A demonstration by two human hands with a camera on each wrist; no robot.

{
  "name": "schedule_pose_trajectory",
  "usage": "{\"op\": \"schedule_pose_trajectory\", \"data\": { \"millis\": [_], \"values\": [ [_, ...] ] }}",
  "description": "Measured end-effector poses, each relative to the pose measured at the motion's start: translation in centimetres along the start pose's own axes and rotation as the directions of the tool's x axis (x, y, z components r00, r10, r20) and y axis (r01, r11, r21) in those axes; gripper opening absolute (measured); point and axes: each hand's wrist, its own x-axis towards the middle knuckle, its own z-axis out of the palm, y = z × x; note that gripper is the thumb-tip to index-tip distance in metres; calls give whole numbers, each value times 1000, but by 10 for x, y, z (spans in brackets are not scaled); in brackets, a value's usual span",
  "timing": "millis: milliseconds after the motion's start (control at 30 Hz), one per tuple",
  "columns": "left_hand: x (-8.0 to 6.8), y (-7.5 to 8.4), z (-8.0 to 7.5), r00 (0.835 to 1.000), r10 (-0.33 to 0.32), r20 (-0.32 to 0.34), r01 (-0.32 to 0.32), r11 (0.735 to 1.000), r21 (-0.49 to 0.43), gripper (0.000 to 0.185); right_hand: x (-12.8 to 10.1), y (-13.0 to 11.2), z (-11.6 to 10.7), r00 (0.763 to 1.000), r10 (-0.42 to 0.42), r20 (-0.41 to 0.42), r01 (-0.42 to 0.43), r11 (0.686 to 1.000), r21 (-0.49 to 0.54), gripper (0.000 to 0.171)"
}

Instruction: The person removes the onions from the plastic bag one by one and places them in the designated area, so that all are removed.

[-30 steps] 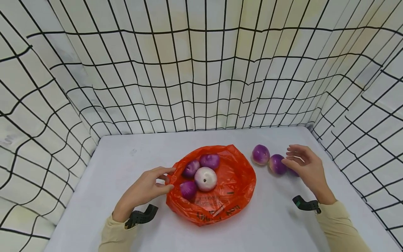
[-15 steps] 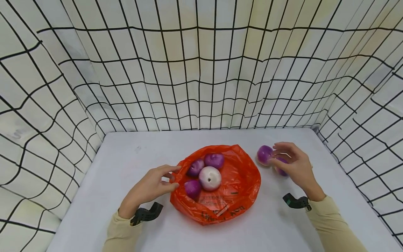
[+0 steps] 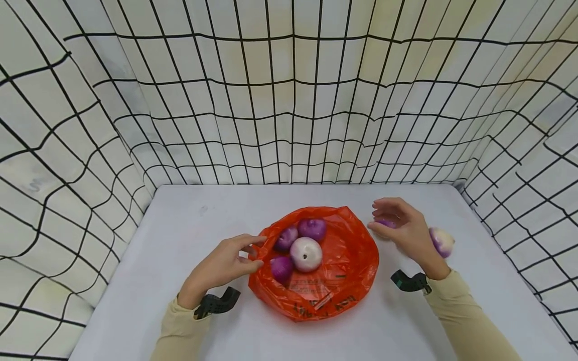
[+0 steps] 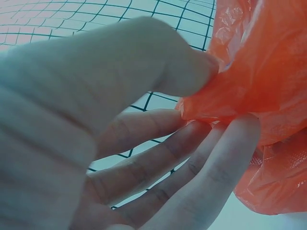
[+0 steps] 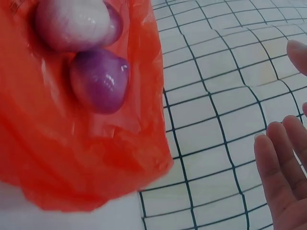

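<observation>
Orange plastic bag (image 3: 336, 281) lies mid-table with four onions inside; the left hand (image 3: 226, 263) still pinches its rim. The right hand (image 3: 404, 228) has shifted toward the bag since a second ago, fingers curled on a purple onion (image 3: 385, 222). Another onion (image 3: 441, 241) now lies behind its wrist.

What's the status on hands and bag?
Left hand pinches rim of orange plastic bag. Right hand over a purple onion, grip unclear. Four onions bagged; one loose onion behind right wrist.
</observation>
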Motion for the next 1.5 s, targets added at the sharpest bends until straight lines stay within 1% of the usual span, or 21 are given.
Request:
{"op": "schedule_pose_trajectory", "data": {
  "millis": [200, 367, 433, 600, 700, 767, 933, 1067, 1200, 1400, 1500],
  "values": [
    [1, 1, -2, 1000, 3, -2, -3, 1000, -11, 53, 11, -3, 18, 998, -26, 50, 27, 1000, -14, 45],
    [3, 0, -4, 1000, 7, 1, -7, 1000, -14, 53, 20, -5, 36, 992, -67, 104, 61, 996, 60, 46],
    [3, 0, -4, 1000, 7, 2, -7, 1000, -17, 54, 21, -6, 42, 991, -65, 120, 56, 996, 76, 46],
    [1, -3, -5, 1000, -4, -1, 4, 1000, -28, 54, 23, -7, 60, 985, -44, 164, 36, 998, 50, 45],
    [1, -3, -5, 1000, -11, -2, 11, 999, -30, 54, 22, -6, 71, 977, -69, 200, 59, 997, 58, 44],
    [0, -3, -4, 1000, -13, 1, 13, 999, -35, 54, 21, -5, 78, 969, -92, 229, 78, 994, 72, 44],
    [-1, -3, -4, 1000, -14, 2, 14, 999, -50, 54, 20, -1, 94, 948, -135, 288, 120, 990, 70, 45],
    [-2, -3, -3, 1000, -21, -1, 21, 998, -51, 54, 19, 4, 102, 939, -114, 325, 102, 993, 56, 48],
    [-2, -4, -2, 1000, -25, 6, 25, 998, -50, 55, 16, 9, 107, 930, -63, 363, 56, 998, 29, 53],
    [-1, -3, -2, 1000, -18, 8, 18, 999, -43, 55, 13, 15, 113, 926, -19, 376, 38, 998, -45, 57],
    [0, -3, -3, 1000, -16, 9, 16, 999, -42, 54, 13, 16, 114, 926, -10, 378, 35, 998, -59, 57]
  ]
}}
